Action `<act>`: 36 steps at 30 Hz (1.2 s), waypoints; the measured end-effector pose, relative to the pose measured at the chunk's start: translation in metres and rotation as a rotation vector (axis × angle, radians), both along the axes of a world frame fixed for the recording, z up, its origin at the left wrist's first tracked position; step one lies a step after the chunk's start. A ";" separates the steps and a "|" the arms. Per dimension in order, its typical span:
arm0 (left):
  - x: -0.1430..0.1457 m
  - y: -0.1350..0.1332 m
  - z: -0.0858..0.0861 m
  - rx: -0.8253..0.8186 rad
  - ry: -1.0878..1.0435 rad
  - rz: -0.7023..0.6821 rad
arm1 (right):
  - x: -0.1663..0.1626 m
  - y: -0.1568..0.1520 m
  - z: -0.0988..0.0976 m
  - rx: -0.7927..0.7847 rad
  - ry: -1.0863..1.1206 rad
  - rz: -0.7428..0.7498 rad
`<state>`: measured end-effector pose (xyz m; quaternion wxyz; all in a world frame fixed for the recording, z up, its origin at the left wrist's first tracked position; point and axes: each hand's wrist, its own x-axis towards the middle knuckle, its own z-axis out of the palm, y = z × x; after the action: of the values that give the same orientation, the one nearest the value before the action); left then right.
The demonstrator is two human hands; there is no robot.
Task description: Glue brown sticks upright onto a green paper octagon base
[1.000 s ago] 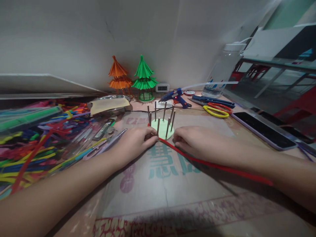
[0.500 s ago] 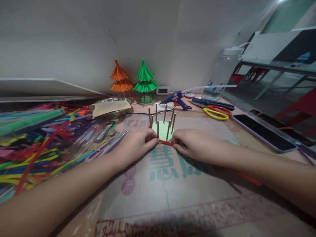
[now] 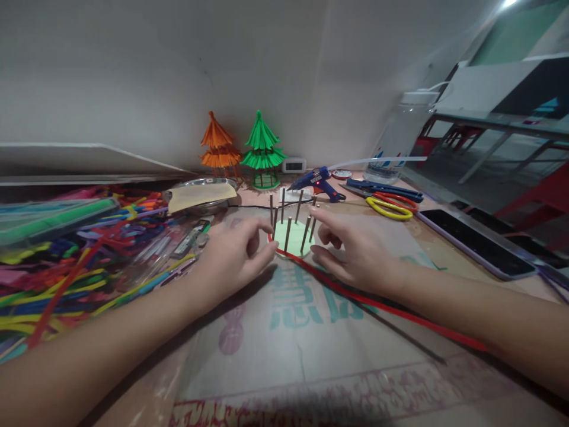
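Observation:
A pale green disc (image 3: 294, 232) lies on the clear sheet with several thin brown sticks standing upright around it. A red pipe cleaner (image 3: 377, 301) follows the disc's left and front edge, then trails off to the lower right under my right forearm. At the left edge, my left hand (image 3: 237, 249) has its thumb and index finger closed in on the pipe cleaner and the disc's rim. My right hand (image 3: 355, 246) is open beside the disc, its index finger near the right-hand sticks and its thumb apart, holding nothing.
Orange (image 3: 217, 145) and green (image 3: 263, 148) tiered tree-like models stand by the wall. Behind the disc lie a blue glue gun (image 3: 317, 181) and yellow-handled scissors (image 3: 389, 207). A phone (image 3: 473, 243) and water bottle (image 3: 398, 139) are right; colourful pipe cleaners (image 3: 57, 267) heap left.
My right hand has let go of the red pipe cleaner and opened, its index finger rising to the sticks. The pipe cleaner's free length now slants across the sheet. My left hand has shifted slightly left.

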<state>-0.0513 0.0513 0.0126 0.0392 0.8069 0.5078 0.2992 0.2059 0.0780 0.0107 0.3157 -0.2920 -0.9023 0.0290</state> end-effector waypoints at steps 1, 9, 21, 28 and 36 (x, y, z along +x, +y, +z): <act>-0.002 0.000 0.004 0.045 -0.009 0.009 | 0.000 0.001 -0.002 -0.007 0.006 0.001; -0.009 0.008 0.016 0.077 0.156 -0.045 | -0.004 0.003 -0.007 -0.079 0.013 -0.017; -0.011 0.008 0.017 0.188 0.195 0.023 | -0.003 0.000 -0.003 -0.013 -0.063 -0.004; -0.011 0.008 0.018 0.210 0.210 0.019 | -0.002 0.001 -0.008 -0.016 -0.053 0.010; -0.010 0.008 0.017 0.239 0.238 0.004 | -0.002 0.003 -0.009 0.058 -0.007 0.046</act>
<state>-0.0617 0.0592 0.0297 -0.1180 0.8346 0.4713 0.2598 0.2037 0.0806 0.0013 0.3204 -0.2621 -0.9103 0.0089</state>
